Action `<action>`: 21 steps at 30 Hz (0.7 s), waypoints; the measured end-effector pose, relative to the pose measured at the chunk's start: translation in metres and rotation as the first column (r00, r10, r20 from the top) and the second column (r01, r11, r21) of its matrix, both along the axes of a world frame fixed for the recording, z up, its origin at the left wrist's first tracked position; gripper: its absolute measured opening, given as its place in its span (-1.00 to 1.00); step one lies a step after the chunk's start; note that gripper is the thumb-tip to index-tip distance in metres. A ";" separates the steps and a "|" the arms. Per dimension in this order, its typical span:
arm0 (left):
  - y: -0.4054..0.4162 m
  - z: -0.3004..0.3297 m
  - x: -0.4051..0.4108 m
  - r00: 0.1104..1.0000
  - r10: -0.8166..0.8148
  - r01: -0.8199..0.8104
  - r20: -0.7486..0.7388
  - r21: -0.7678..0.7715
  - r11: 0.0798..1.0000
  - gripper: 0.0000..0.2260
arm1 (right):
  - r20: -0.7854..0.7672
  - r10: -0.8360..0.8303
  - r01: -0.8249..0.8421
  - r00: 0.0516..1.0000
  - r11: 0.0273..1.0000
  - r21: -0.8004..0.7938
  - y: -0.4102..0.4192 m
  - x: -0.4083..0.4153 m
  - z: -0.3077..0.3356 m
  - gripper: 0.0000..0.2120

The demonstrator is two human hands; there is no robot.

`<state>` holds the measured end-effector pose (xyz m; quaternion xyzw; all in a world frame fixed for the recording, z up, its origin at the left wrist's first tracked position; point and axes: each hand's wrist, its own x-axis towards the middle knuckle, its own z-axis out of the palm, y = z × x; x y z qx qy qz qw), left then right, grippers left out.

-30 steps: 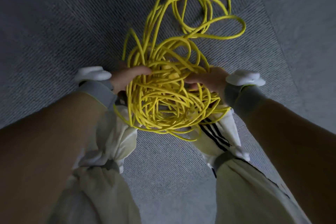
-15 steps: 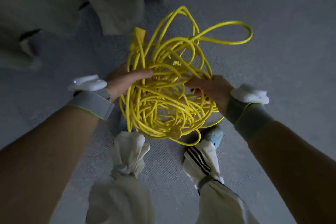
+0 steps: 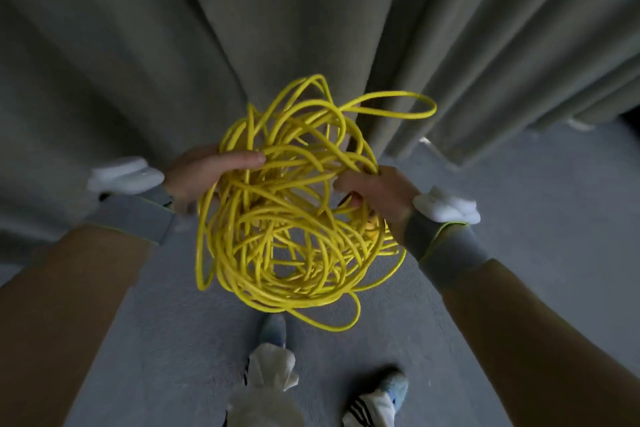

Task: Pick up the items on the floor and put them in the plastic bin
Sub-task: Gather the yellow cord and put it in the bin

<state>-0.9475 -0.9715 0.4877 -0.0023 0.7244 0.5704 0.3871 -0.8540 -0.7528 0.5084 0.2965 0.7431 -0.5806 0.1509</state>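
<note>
Gripping yellow cable tangle, both hands now raised before curtain.

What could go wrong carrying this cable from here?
The cable is a loose tangle gripped only at its sides by the left hand and right hand, so strands may slip out. A loop hangs low above the shoes and could snag a foot. No bin is in view yet.
</note>
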 end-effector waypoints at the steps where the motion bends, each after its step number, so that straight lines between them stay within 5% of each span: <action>1: -0.014 0.022 -0.001 0.997 0.049 -0.048 -0.052 0.012 0.999 -0.86 | -0.034 0.002 -0.002 0.999 1.000 -0.003 -0.011 -0.006 0.022 -0.74; 4: -0.059 0.094 0.010 0.969 0.175 -0.181 -0.174 -0.017 0.983 -0.74 | -0.125 0.124 -0.124 0.984 0.992 0.012 -0.048 -0.017 0.089 -0.67; 8: -0.106 0.173 0.050 0.911 0.318 -0.332 -0.264 -0.009 0.943 -0.84 | -0.247 0.237 -0.228 0.940 0.972 0.064 -0.089 -0.012 0.160 -0.64; 12: -0.161 0.253 0.109 0.792 0.485 -0.502 -0.370 0.057 0.863 -0.57 | -0.376 0.335 -0.333 0.864 0.940 0.071 -0.142 0.004 0.241 -0.64; 17: -0.223 0.344 0.197 0.597 0.674 -0.677 -0.435 0.178 0.715 -0.86 | -0.522 0.456 -0.469 0.721 0.875 0.116 -0.227 0.041 0.335 -0.73; 21: -0.298 0.396 0.272 0.422 0.780 -0.781 -0.463 0.250 0.572 -0.71 | -0.599 0.558 -0.603 0.575 0.783 0.151 -0.320 0.074 0.390 -0.75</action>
